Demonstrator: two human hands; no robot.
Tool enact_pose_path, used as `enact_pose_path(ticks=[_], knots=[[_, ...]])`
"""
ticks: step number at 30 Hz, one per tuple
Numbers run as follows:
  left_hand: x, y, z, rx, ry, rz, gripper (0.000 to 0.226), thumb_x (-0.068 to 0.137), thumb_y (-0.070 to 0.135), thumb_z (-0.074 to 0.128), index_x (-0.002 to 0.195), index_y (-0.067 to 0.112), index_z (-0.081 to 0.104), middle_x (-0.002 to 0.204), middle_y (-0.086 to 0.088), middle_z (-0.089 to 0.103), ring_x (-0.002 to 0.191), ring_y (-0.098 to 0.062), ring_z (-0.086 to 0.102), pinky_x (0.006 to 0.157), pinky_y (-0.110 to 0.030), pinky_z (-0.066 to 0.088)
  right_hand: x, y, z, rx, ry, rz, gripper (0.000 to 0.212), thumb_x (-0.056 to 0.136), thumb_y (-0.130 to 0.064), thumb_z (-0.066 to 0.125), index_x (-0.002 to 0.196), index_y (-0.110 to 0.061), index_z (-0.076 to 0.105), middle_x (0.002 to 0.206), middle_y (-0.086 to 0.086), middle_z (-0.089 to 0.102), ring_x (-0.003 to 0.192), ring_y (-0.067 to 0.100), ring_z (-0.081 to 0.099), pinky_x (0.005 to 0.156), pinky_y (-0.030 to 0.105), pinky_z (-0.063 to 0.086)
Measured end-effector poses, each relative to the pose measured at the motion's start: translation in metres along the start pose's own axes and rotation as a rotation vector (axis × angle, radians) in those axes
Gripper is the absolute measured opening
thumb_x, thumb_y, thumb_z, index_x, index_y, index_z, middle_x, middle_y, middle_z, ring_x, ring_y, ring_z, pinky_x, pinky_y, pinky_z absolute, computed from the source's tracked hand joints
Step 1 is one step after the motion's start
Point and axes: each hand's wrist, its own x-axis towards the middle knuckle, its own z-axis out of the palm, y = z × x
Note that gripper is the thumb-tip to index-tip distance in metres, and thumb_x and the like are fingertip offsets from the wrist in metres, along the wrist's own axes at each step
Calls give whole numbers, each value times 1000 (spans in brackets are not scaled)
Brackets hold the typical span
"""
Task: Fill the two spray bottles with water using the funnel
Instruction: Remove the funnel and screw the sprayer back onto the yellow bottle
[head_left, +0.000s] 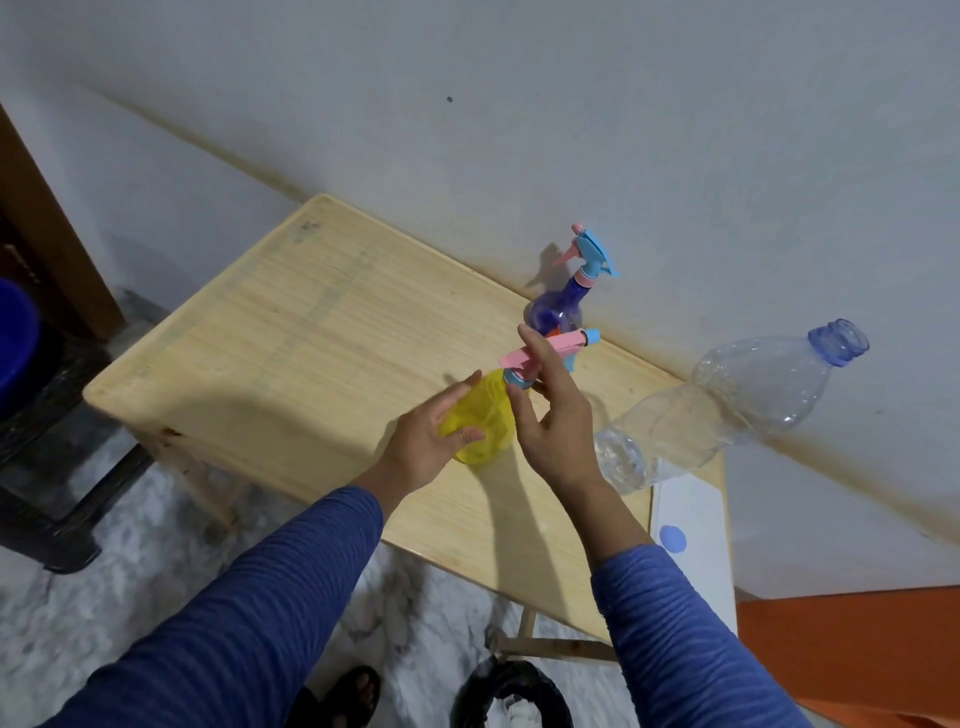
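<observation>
Clearly, the left hand gripped the yellow spray bottle at mid-surface while the right hand pinched its pink spray head. Twisting too hard could tip it toward the clear water bottle standing near right.

Showing yellow on the near spray bottle, with a pink trigger head and a light-blue collar. Showing purple-blue on the far spray bottle, topped in light blue and pink. Staying clear on the large water bottle, tinted blue at its neck. Wearing pale wood grain across the table. Wearing blue with fine darker stripes on both sleeves. Lying white with a blue cap on the paper. Running grey-white marbling over the floor.
</observation>
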Motion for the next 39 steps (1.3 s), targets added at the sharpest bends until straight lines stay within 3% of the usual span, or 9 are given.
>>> enact_pose_path(ticks=[5,10,14,17,20,25,31,35,39], knots=[[-2,7,2,-1,-3,30,67,82,6,69,141,23,41,131,17,46,118,9,41,82,5,33,6,-2,3,-48,-4,8,64,82,-24,71,134,-39,36,109,2,46,97,-9,45,84,1,36],[-2,6,2,-24,-16,23,69,82,5,69,139,30,39,129,24,44,114,21,42,87,4,33,1,-4,0,71,-24,34,54,94,-11,53,132,-46,36,125,-24,48,110,3,53,93,11,41],[-2,6,3,-11,-5,21,68,82,6,69,141,23,39,129,19,47,108,23,44,83,5,33,6,-5,10,44,112,72,53,83,-14,68,126,-37,48,105,1,53,93,-4,50,85,10,42],[-2,9,4,-7,7,36,68,83,5,69,141,21,39,126,21,46,109,18,45,79,6,33,7,-9,10,61,65,87,61,85,-24,67,133,-43,34,112,-4,50,100,-7,45,86,3,36],[-2,8,4,-12,-9,52,68,83,1,67,141,21,36,126,25,42,98,34,42,80,6,33,2,-8,6,118,0,53,64,92,-11,55,137,-47,27,135,-29,40,122,5,48,100,16,40],[0,4,3,-7,3,40,69,82,4,69,139,27,38,127,16,50,98,31,45,82,5,34,9,-10,11,68,117,130,63,80,-10,70,128,-40,43,108,0,53,93,-1,49,85,9,40],[0,5,4,-3,-5,79,68,82,-1,67,134,30,36,126,26,44,106,32,39,85,5,32,6,-7,1,144,-45,89,73,88,-3,57,136,-50,29,139,-19,41,121,13,50,103,28,43],[1,1,4,1,24,61,69,82,3,69,131,37,35,126,20,47,104,30,43,85,5,32,11,-10,11,38,130,127,63,78,-6,71,130,-31,47,107,8,54,86,2,47,79,6,39],[2,2,5,-12,12,70,70,82,-1,67,137,27,34,124,23,44,103,30,41,82,6,33,9,-10,8,92,72,104,68,83,-16,66,136,-41,32,122,-9,48,104,-7,46,88,6,38]])
